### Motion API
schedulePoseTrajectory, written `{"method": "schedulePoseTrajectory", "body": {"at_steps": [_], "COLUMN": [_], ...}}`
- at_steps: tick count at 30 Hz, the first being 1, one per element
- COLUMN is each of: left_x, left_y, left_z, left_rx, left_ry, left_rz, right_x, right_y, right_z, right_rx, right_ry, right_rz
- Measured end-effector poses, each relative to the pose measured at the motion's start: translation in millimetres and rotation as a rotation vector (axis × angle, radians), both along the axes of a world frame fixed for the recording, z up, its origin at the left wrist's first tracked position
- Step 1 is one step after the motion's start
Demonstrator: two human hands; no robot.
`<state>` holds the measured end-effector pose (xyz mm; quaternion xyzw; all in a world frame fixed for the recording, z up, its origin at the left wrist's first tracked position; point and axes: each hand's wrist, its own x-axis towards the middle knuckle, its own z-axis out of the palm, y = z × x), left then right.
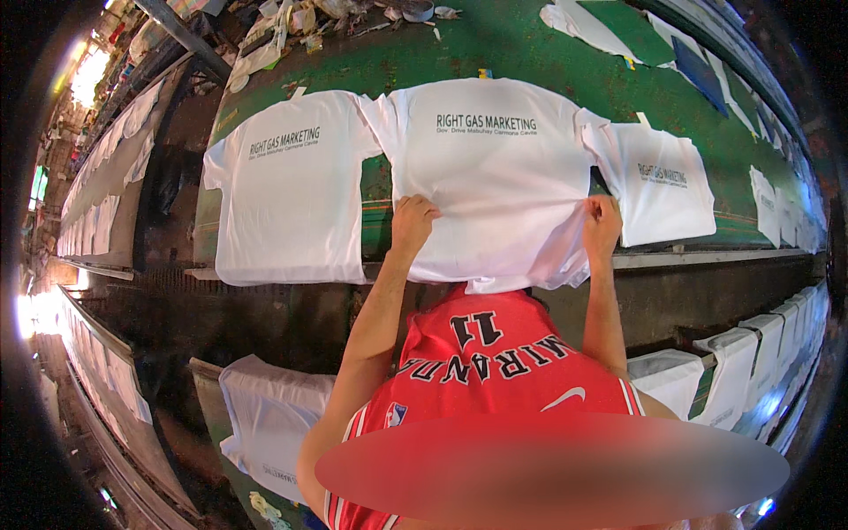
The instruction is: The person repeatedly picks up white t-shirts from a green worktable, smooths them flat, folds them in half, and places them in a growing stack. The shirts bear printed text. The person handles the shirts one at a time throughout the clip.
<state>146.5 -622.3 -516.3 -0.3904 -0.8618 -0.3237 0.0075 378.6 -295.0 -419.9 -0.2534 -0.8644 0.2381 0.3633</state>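
Closed to a pinch, with fingers of the left hand gripping cloth at the left side of the middle shirt; likewise for the right hand, at the right side. Holding nothing else, as far as shows. For the middle shirt itself, lying spread on the green table, between the left shirt and the right shirt. Judging by the lie of the cloth, well along: already flat across the shoulders, with the dark print face up. Less finished lower down: creased from grip to grip, rucked near the hem. As for edges, running past the table's near rim at the hem, close to the red jersey; touching or not, cannot tell. Tight sideways, meeting the left shirt at one sleeve and the right shirt at the other. Roomier beyond the shirt's top edge, toward the scraps, and in a narrow green gap left of the waist.
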Motion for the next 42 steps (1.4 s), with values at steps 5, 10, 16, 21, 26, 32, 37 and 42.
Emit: {"method": "schedulePoseTrajectory", "body": {"at_steps": [5,10,16,21,26,32,37,42], "left_x": [1.4,1.4,16.5,27.3,32.3,24.3,-6.7,-114.1], "left_y": [10.3,12.5,2.4,-5.0,-3.3,8.6,31.2,62.2], "left_z": [11.5,52.8,76.0,60.5,42.9,43.7,59.2,59.4], "left_rx": [-0.149,0.260,0.385,0.230,0.124,0.119,0.141,0.213], "left_ry": [0.066,0.231,0.266,0.231,0.155,0.145,0.179,0.222], "left_rz": [0.010,0.154,0.200,0.175,0.082,0.094,0.080,0.138], "right_x": [-14.3,-7.4,14.7,33.4,40.5,14.7,-35.1,-111.6], "right_y": [-3.9,-0.8,-5.1,-5.0,-3.6,0.1,27.9,87.6], "right_z": [8.2,16.5,2.3,-27.3,-48.6,-42.5,-28.3,-27.2], "right_rx": [-0.052,-0.048,-0.027,-0.140,-0.202,-0.138,-0.166,-0.228], "right_ry": [0.144,0.229,-0.003,-0.106,-0.511,-0.347,-0.254,-0.192], "right_rz": [-0.029,-0.067,-0.142,-0.113,-0.060,-0.075,-0.080,0.042]}}
